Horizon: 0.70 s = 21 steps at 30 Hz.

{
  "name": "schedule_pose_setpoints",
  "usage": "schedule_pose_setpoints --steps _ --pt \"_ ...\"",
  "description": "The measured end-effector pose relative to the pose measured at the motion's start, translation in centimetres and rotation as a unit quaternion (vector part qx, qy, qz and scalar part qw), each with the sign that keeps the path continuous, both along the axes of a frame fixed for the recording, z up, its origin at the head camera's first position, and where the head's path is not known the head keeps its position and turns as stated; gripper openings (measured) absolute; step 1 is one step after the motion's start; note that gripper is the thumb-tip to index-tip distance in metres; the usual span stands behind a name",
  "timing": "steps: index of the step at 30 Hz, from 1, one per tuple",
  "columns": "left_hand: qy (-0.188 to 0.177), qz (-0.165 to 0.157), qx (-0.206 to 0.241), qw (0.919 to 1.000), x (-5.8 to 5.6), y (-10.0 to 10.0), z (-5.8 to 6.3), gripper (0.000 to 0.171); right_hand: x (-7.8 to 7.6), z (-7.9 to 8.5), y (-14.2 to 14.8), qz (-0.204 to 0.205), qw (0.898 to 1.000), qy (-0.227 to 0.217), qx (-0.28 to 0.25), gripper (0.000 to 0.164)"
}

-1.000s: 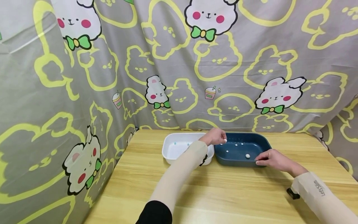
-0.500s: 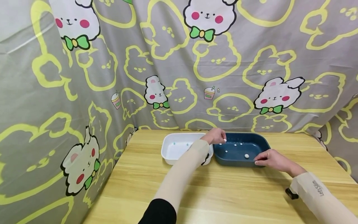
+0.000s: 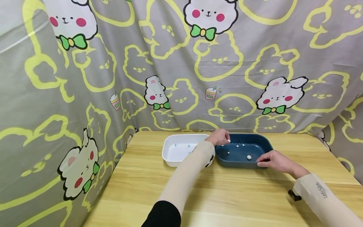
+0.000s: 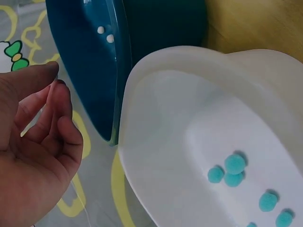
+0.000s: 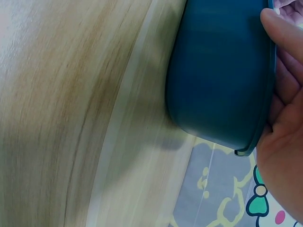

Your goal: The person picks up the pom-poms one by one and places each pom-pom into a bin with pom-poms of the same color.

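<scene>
My left hand (image 3: 219, 137) is over the back left corner of the dark blue basin (image 3: 241, 164), pinching a small white pom-pom (image 3: 228, 141) between thumb and fingers. In the left wrist view the fingertips (image 4: 51, 70) meet, and the pom-pom is mostly hidden. Several small white pom-poms (image 3: 237, 146) lie inside the blue basin, along with a larger white one (image 3: 249, 157). At that basin's front right corner, my right hand (image 3: 273, 160) grips the rim. The right wrist view has the thumb (image 5: 279, 26) over the rim, the other fingers behind it.
Left of the blue basin, close against it, stands a white basin (image 3: 172, 163) holding several light blue pom-poms (image 4: 235, 164). My left forearm crosses over its right part. Both basins stand near the back edge of the wooden table (image 3: 227, 198), before a patterned curtain (image 3: 181, 69).
The head view has shifted a little, so the basins appear slightly farther left. My left hand has edged a bit to the right over the blue basin, still pinching the pom-pom. The right hand stays on the rim.
</scene>
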<state>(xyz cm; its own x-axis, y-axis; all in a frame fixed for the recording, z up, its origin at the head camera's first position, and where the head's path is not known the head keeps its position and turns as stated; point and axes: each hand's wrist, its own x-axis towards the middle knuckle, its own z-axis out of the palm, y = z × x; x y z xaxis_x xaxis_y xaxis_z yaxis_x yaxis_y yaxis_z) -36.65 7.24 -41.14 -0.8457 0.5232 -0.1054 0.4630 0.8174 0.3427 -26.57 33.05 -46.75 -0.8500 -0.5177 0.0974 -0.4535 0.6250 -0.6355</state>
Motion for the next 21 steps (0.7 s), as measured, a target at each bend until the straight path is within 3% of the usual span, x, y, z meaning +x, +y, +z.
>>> schedule_pose_setpoints --steps 7,14,21 --pt "0.016 -0.008 -0.007 0.9998 0.0 -0.6 -0.4 0.019 0.3 -0.1 -0.2 0.005 1.0 -0.002 -0.003 0.011" --pt "-0.004 -0.018 0.016 0.9997 0.6 -1.9 0.1 0.014 0.2 0.1 -0.1 0.002 1.0 -0.005 0.004 0.014" --pt "0.003 -0.044 0.031 0.9985 1.4 -3.9 0.9 0.01 0.2 0.1 0.0 0.004 1.0 0.002 0.006 0.012"
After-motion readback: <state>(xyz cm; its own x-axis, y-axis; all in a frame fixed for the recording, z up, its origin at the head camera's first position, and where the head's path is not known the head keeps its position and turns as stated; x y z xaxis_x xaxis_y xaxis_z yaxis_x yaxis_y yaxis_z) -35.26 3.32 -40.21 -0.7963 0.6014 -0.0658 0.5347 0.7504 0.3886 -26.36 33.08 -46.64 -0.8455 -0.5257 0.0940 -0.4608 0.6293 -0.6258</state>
